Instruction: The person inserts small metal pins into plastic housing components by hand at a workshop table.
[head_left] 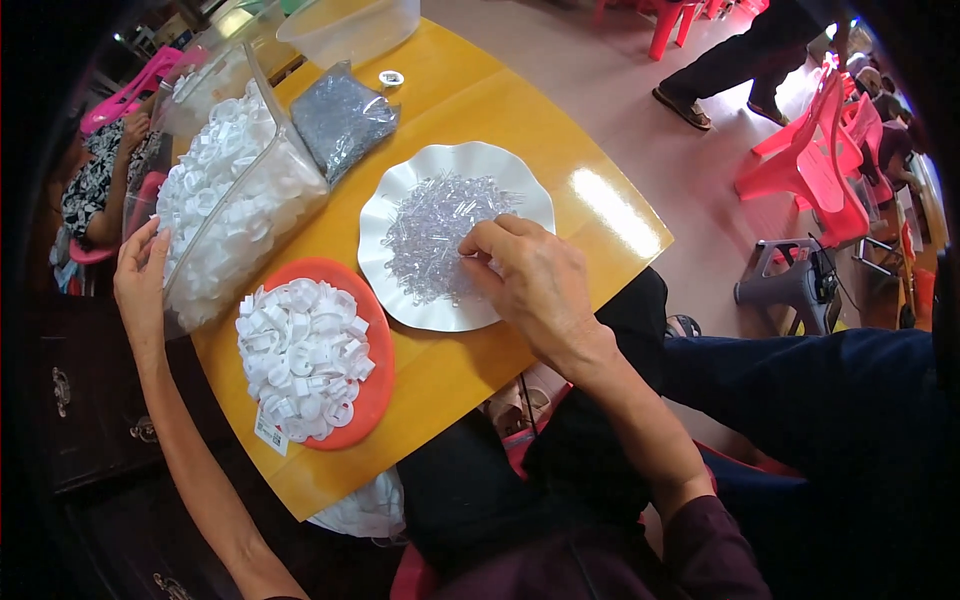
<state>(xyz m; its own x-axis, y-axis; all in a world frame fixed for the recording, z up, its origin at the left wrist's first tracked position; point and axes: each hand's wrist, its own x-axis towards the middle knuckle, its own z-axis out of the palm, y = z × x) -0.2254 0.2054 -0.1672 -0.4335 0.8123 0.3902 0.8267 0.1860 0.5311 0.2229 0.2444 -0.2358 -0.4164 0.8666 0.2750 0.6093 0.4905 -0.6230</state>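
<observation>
Right hand [530, 280] fingertips buried in clear small tubes [435, 235] on white scalloped plate [520, 190]; pinch narrow, what it grips too small to tell. Left hand [140, 280] flat and open against clear bag [235, 215] of white rings, at the yellow table [600, 215] left edge. Orange plate [378, 385] holds white rings [300, 360], near the front edge. Bare table right of the plates.
</observation>
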